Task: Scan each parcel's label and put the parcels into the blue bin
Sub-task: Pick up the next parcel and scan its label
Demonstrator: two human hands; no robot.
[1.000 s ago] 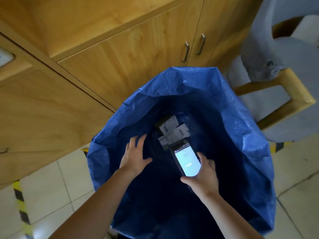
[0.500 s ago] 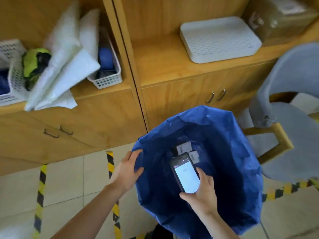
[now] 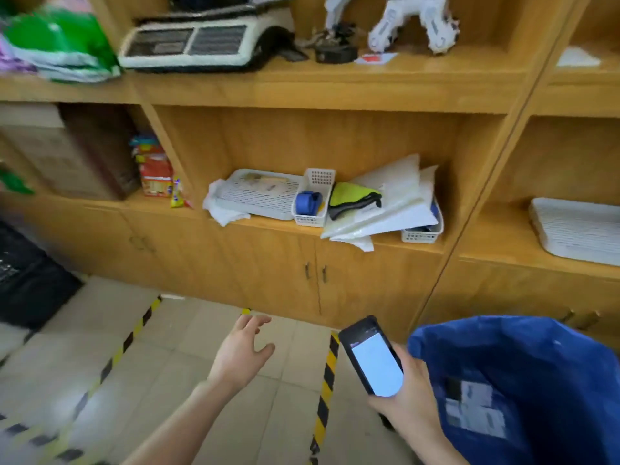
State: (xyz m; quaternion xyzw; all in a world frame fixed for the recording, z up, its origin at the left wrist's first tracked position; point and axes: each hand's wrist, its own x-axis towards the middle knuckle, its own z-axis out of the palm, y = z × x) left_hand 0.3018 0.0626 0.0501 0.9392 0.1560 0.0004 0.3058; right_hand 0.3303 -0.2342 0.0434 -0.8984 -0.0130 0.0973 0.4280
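The left hand [image 3: 243,352] is empty, fingers spread and lightly curled, palm turned toward one o'clock, the bare forearm running back to seven o'clock out of frame. It hovers over the tiled floor [image 3: 188,347], touching nothing. At three o'clock from it, the right hand [image 3: 407,394] is wrapped around a handheld scanner [image 3: 372,359], its lit screen tilted up toward the camera; the wrist sits just beside the rim of the blue bin [image 3: 523,337] at four o'clock in view. Inside the bin, a parcel with white labels [image 3: 474,412] already lies against the wall.

At twelve o'clock from the left hand, on the wooden shelf [image 3: 335,92], white padded mailers [image 3: 392,203] lean over a small basket [image 3: 421,234]. These look like the next parcels: probably light, soft and floppy, with a slick surface, so a pinch at the near edge or a corner should lift one; a grip nearer the middle would keep it from sagging. Their labels cannot be made out.
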